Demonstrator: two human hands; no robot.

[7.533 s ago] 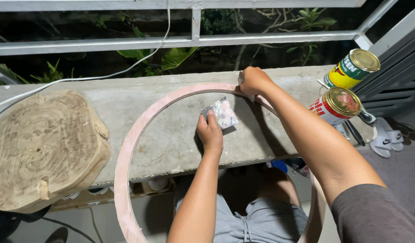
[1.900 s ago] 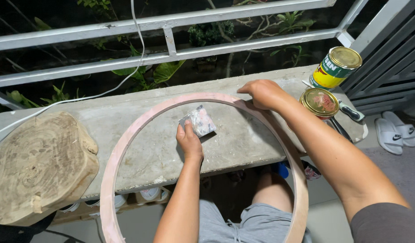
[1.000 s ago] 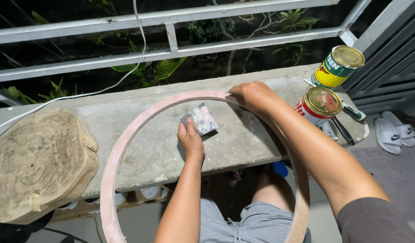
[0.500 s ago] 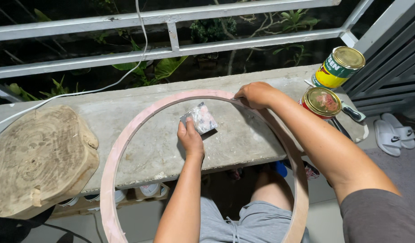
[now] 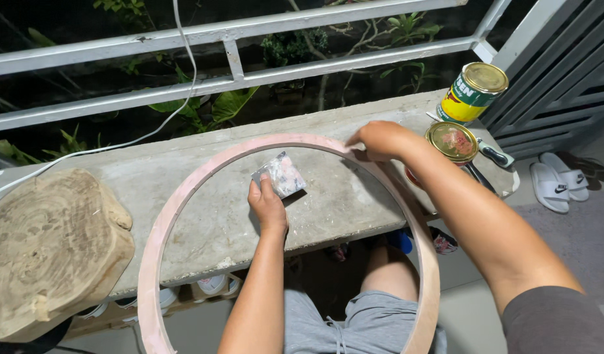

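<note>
Since half a second ago, barely anything has shifted: my right hand (image 5: 379, 139) keeps its fingers closed on the pink wooden hoop (image 5: 184, 203) at two o'clock. My left hand (image 5: 267, 204) grips folded sandpaper (image 5: 280, 175) inside the hoop, which lies on the concrete bench (image 5: 217, 223).

The big pink ring (image 5: 184, 203) runs off the bottom edge below the left hand (image 5: 268, 206). The right hand (image 5: 380, 139) covers part of the ring. Its arm hides most of the nearer can (image 5: 451, 141). The wood slab (image 5: 50, 246) is cut off at the left edge.
</note>
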